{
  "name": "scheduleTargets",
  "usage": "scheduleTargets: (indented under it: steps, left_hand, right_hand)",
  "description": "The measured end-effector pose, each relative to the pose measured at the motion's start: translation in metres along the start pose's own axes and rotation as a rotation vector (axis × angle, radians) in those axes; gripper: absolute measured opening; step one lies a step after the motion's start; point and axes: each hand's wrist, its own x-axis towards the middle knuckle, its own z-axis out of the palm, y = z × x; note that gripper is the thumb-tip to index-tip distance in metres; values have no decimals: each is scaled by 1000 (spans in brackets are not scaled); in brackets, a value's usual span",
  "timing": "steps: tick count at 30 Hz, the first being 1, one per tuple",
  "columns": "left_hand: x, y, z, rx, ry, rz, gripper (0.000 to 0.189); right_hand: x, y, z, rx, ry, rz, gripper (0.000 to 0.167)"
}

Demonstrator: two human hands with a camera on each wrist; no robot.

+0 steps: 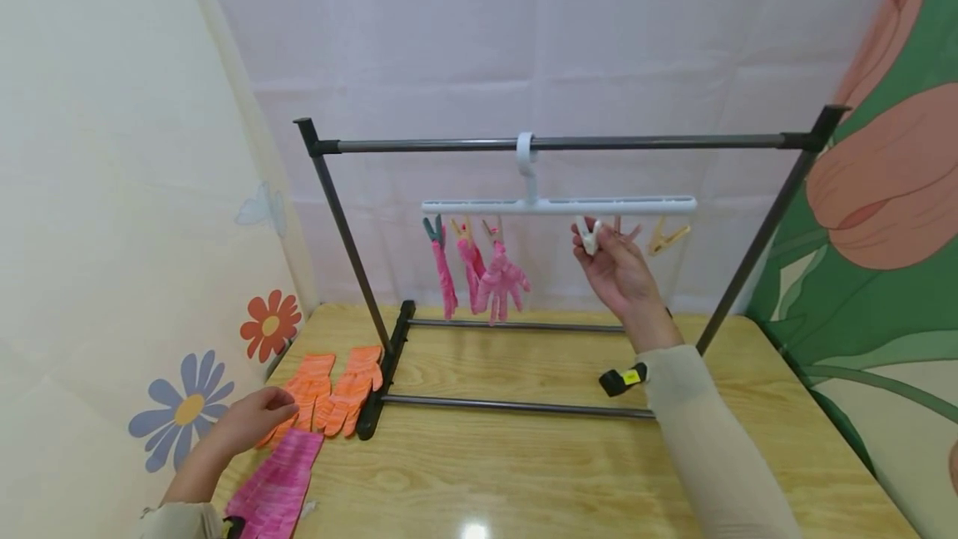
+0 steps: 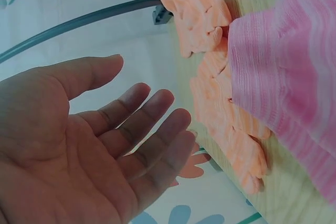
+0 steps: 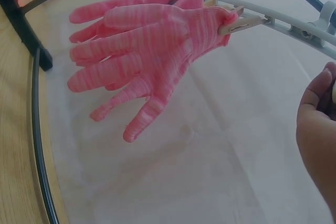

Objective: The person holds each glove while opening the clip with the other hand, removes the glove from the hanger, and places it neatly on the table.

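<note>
- The right hand (image 1: 617, 269) was raised on an outstretched forearm, fingers upward, with thumb and fingertips pinching a white clip (image 1: 589, 239) just under the right half of the white hanger (image 1: 614, 205).
- The left hand (image 1: 254, 418) was held low over the left edge of the worktop (image 1: 479, 472), empty, its fingers loosely bent and spread a little, thumb apart; the palm faced the left wrist camera.
- Near its fingertips the orange gloves (image 1: 352, 385) lay along the worktop's left edge, beside the foot of the rack (image 1: 449, 145); a pink knit piece (image 1: 280, 481) lay towards the near left corner.
- Three pink gloves (image 1: 503, 279) hung from clips on the hanger's left half, above the far edge of the worktop.
- A pink clip (image 1: 627, 231) hung just behind the right hand, partly covered by it, with a yellow clip (image 1: 666, 238) farther right.
- The fingers hid part of the white clip, and its join to the hanger could not be made out.
- The right wrist view cut off most of the right hand, and its front glove largely covered the others.
- The knit piece ran out of the head view's bottom, its far end unseen.
</note>
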Motion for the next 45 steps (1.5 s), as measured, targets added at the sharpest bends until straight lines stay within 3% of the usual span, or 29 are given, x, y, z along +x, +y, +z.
scheduleTargets:
  steps: [13,27,36,45]
  left_hand:
    - [-1,16,4,31,27,49,39]
    - [-4,54,10,40,50,153,31]
    - [-1,71,13,37,67,199,26]
    - [1,87,18,35,85,217,25]
  right_hand:
    - [0,4,-2,21,-36,9,24]
    - [-1,15,-10,39,-99,54,27]
    - [-6,27,-18,-25,-82,56,27]
    - [-13,41,-18,-87,13,112,23]
